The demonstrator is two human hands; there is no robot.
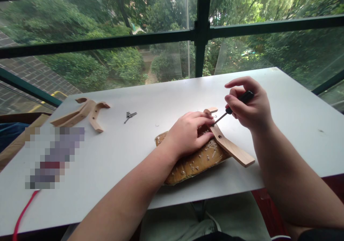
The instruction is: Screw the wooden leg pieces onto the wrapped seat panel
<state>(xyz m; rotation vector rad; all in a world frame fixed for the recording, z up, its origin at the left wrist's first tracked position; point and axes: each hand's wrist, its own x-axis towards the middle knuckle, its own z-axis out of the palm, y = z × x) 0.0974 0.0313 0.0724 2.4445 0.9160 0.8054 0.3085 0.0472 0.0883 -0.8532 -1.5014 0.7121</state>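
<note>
My right hand (248,103) is closed around the black handle of a screwdriver (221,117). Its metal shaft slants down to the left, and the tip meets a pale wooden piece (233,149) near one of its dark holes. That piece is bent and lies with its upper part over a worn, tape-covered brown block (188,167). My left hand (190,131) rests on the block, its thumb and fingers pressed against the edge of the wooden piece near the screwdriver tip. Part of the wooden piece's far end is hidden by the left hand.
Several pale curved wooden pieces (86,113) lie at the table's far left. A small pile of screws (129,116) sits between them and my left hand. A blurred-out object (53,158) with a red strap (25,212) is at left. The white table (118,169) borders large windows.
</note>
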